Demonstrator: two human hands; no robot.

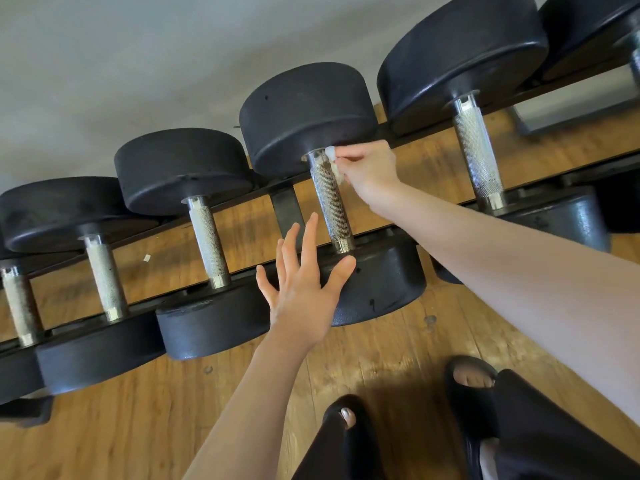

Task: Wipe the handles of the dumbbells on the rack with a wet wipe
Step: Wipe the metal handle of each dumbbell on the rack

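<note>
Right hand (369, 164) pinches the wipe (334, 164) at the handle (330, 199) top to rub downward, left hand (304, 292) spread flat on the head (381, 285), probably steadying it.

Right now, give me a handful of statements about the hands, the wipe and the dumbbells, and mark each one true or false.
1. The right hand pinches the wet wipe against the far end of a dumbbell handle. True.
2. The left hand grips that same handle. False: its fingers are spread open, with the thumb against the near weight head.
3. The dumbbells lie on the wooden floor. False: they sit across the black rack rails.
4. The handle being wiped looks darker than the handle to its left. True.
5. The person wears closed white trainers. False: black open-toed slides.
</note>
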